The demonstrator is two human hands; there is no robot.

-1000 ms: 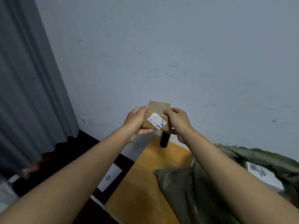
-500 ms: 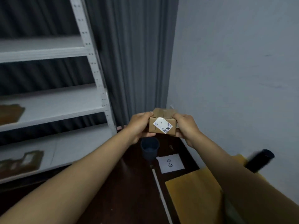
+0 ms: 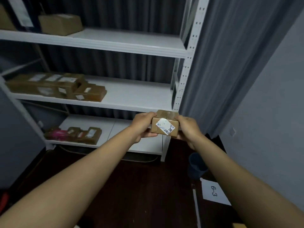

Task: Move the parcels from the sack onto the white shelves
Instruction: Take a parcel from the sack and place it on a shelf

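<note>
Both hands grip one small cardboard parcel: the left hand curls round its left end, the right hand round its right. Half a second ago only the white shelves' right edge showed; now they fill the view, the parcel held before the lower tiers, stacked parcels at left.

Dim, bluish indoor light with soft shadows under the white metal shelves; wide-angle bending at the edges, and slight overall softness.
</note>
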